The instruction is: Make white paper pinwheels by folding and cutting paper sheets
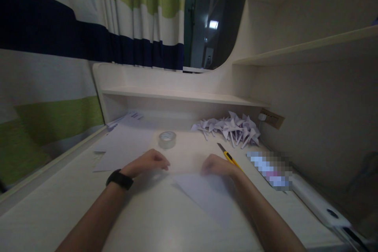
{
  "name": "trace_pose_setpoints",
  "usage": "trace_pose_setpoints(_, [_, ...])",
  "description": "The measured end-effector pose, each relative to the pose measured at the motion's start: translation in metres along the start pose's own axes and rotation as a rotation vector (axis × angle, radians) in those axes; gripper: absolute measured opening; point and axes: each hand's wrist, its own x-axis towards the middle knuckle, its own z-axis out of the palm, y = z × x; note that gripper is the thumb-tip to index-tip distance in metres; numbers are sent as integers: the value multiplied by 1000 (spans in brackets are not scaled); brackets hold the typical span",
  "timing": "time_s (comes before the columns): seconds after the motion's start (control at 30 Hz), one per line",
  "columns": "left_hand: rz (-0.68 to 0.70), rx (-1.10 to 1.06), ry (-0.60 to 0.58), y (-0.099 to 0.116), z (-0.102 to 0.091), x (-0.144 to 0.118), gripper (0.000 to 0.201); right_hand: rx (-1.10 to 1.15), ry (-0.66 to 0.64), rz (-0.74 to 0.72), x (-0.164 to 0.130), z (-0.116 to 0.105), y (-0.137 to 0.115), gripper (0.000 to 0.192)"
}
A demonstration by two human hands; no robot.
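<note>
From the head camera I see my left hand (pixel 147 162) and my right hand (pixel 217 165) both resting on a folded sheet of white paper (pixel 203 193) that lies flat on the pale bench (pixel 147 220), right in front of me. The left grip is curled loosely, its fingertips (pixel 164 164) pressing down on the sheet's upper edge; the right grip is curled the same way, knuckles up, pressing the paper's top edge further to the right. Neither grip encloses anything; both simply bear down on the paper. The sheet tapers to a point toward me, between my 2 forearms. A black wristband (pixel 119 179) sits on my left wrist. Just beyond the right hand lies a yellow utility knife (pixel 228 155), blade end pointing away, near the hand; I cannot tell if they touch. A roll of clear tape (pixel 167 139) stands on the bench beyond the left hand, apart from it. Loose white sheets (pixel 124 145) lie to the left of the tape. A heap of folded paper pinwheels (pixel 233 128) sits at the back right, under the low shelf (pixel 177 95). A striped curtain (pixel 73 27) hangs at left.
</note>
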Motion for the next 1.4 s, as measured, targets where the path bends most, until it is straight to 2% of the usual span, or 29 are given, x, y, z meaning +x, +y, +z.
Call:
trace_pose_setpoints(0.07, [74,12,-35,2,13,6,35,-8,12,9,2,7,-6,20])
trace_pose_setpoints(0.13, [177,51,-183,2,29,13,39,-6,16,19,3,14,-14,18])
trace_pose_setpoints(0.2, [230,88,-242,2,43,18,37,11,10,17,4,22,-20,17])
trace_pose_setpoints(0.27, [239,123,-246,-1,53,20,32,32,-7,-1,6,27,-24,16])
trace_pose_setpoints(0.37, [231,150,-211,-5,59,21,25,38,-36,-34,7,28,-26,17])
trace_pose_setpoints(0.5, [220,129,-218,-7,54,18,23,53,-85,-25,5,22,-22,17])
trace_pose_setpoints(0.67, [203,57,-276,-2,43,14,22,182,-143,43,-1,11,-13,18])
trace_pose_setpoints(0.87, [106,-11,-285,-3,24,6,17,309,-279,101,-9,-7,0,20])
trace_pose_setpoints(0.93, [86,-21,-272,-4,16,3,18,375,-279,129,-13,-15,3,17])
trace_pose_setpoints(1.0, [76,-34,-244,-4,8,1,21,436,-196,126,-18,-23,6,16])
trace_pose_setpoints(1.07, [61,-50,-174,-1,2,0,26,502,-4,100,-20,-28,10,19])
trace_pose_setpoints(1.17, [23,-91,40,4,-2,0,34,668,385,83,-15,-29,15,27])
trace_pose_setpoints(1.23, [4,-144,196,6,-1,1,38,858,550,72,-6,-22,17,31])
trace_pose_setpoints(1.3, [-7,-223,317,7,4,3,40,1100,578,53,5,-9,14,35])
trace_pose_setpoints(1.4, [-14,-358,402,8,15,7,42,1404,547,105,20,16,5,30])
